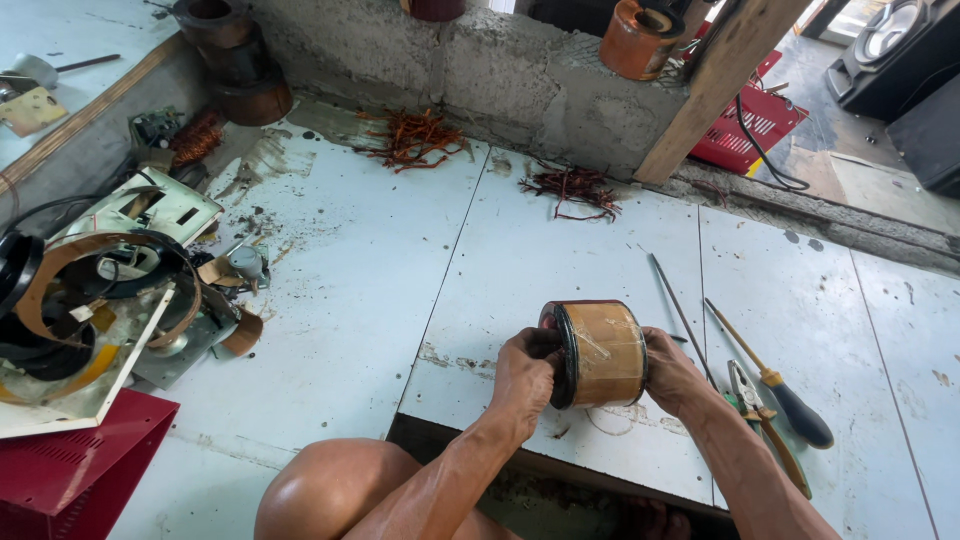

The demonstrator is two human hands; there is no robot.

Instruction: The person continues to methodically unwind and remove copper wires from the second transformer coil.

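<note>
I hold a round coil (603, 352), a ring wrapped in tan tape under clear film with a dark rim, on its side just above the pale floor panel (520, 260). My left hand (524, 379) grips its left face, fingers hooked over the dark rim. My right hand (672, 368) presses against its right face. My bare knee (335, 490) shows below.
A screwdriver (775, 380), pliers (757, 410) and a thin metal rod (680, 315) lie just right of my hands. Opened device parts and a red case (70, 470) sit at left. Copper wire scraps (415, 138) and more coils (640, 38) line the concrete wall behind.
</note>
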